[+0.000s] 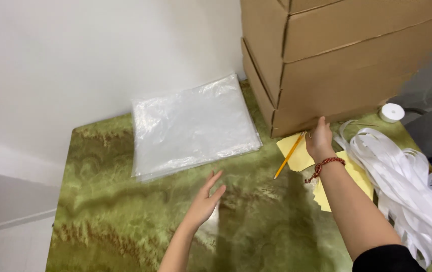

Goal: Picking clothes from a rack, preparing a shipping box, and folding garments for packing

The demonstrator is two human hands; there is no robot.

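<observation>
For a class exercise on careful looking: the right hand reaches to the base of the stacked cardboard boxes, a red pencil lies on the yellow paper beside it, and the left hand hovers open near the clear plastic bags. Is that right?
One detail is wrong. The pencil is yellow, not red, as the head view shows. The rest holds: right hand at the boxes, yellow paper beside it, left hand open near the bags.

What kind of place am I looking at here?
Probably a small packing workspace: stacked cardboard boxes, a pile of clear plastic bags and loose white ribbon strips lie on a green tabletop.
</observation>
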